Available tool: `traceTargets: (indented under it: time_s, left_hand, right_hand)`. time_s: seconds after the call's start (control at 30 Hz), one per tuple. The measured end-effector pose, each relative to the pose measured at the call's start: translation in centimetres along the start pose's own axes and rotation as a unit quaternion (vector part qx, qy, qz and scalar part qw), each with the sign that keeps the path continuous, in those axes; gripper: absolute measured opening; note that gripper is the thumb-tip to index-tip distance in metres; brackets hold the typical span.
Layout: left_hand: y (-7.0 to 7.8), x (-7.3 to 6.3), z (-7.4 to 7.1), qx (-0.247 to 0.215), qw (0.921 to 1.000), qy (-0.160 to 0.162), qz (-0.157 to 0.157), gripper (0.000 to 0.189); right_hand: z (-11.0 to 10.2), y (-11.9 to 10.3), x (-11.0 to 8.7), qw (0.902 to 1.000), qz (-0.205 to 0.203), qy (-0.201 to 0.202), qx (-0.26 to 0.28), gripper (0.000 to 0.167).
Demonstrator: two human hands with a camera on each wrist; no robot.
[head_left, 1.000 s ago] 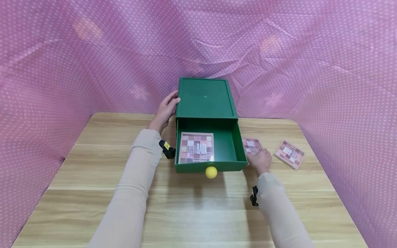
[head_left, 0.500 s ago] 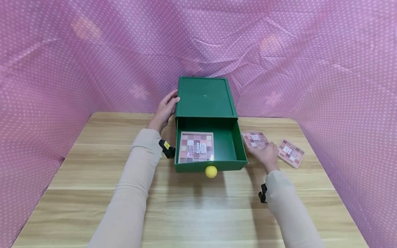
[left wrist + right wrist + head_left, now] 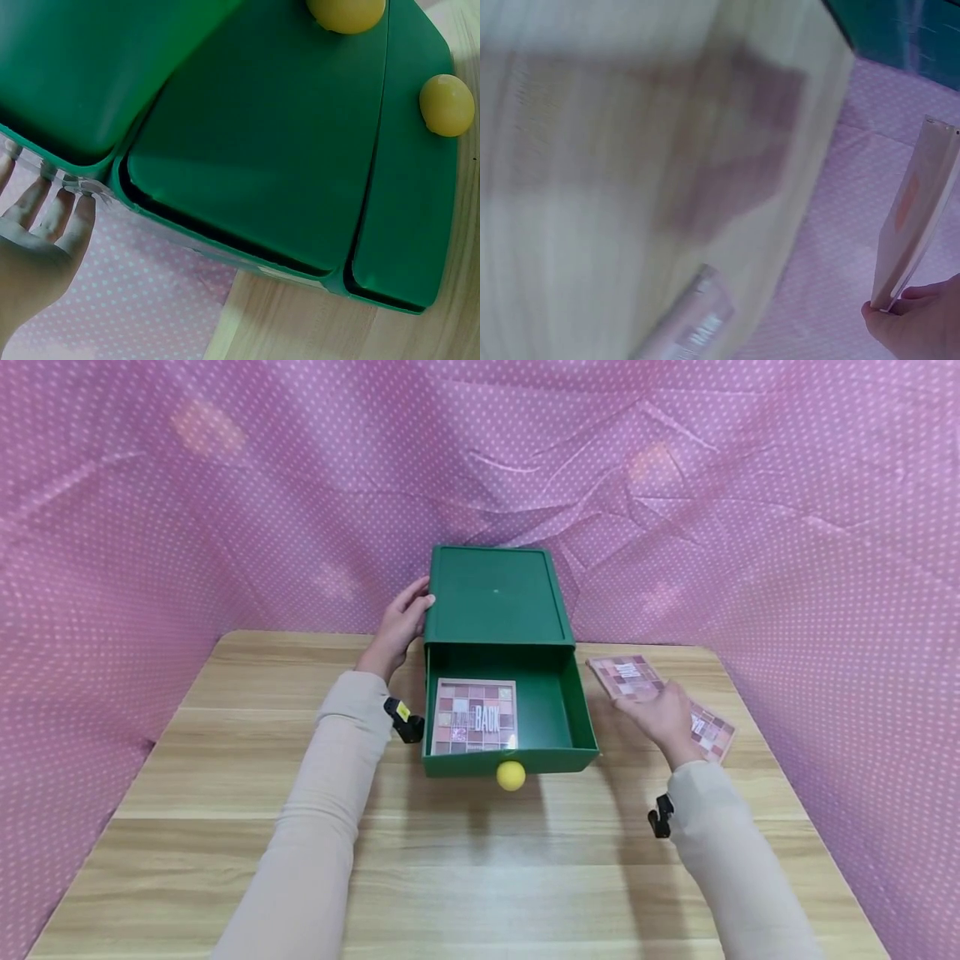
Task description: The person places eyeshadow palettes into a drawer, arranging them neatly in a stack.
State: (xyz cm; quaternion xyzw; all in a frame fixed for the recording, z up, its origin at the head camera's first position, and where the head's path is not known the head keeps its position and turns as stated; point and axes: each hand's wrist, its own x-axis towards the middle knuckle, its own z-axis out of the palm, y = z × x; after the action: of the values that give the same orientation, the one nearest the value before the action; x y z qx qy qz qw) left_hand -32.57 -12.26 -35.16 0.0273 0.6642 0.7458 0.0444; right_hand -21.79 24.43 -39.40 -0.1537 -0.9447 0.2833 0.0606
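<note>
We see the right hand [image 3: 663,714] pinching the first palette [image 3: 628,674], which juts out beyond its fingers, clear of the table [image 3: 480,877]. We count three: a second palette [image 3: 712,735] lies just right of those fingers, a third palette [image 3: 475,717] leftward in one open drawer [image 3: 547,718]. The left hand [image 3: 397,631], fingers apart, touches one green cabinet [image 3: 495,593]

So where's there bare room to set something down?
Bare: table left of the left sleeve; table in front of the open drawer; drawer floor right of its palette. Crowded: right rear, where the right hand holds a second palette near a third palette.
</note>
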Motion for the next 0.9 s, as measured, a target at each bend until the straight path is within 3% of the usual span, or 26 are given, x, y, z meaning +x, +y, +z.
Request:
traceTargets:
  time_s: [0.3,0.6,0.9]
  left_hand:
    - [0.0,-0.1,0.0,-0.001,1.0000,0.002,0.003,0.045]
    - [-0.1,0.1,0.0,0.007,0.9999,0.005,0.005,0.045]
    - [-0.1,0.4,0.1,0.004,1.0000,0.004,-0.003,0.046]
  right_hand:
    - [-3.0,-1.9,0.2,0.9993,-0.035,-0.005,0.011,0.097]
    - [-5.1,-3.6,0.4,0.9949,-0.077,0.013,0.064,0.080]
    - [-6.8,-5.7,0.1,0.9925,-0.114,0.038,0.023,0.082]
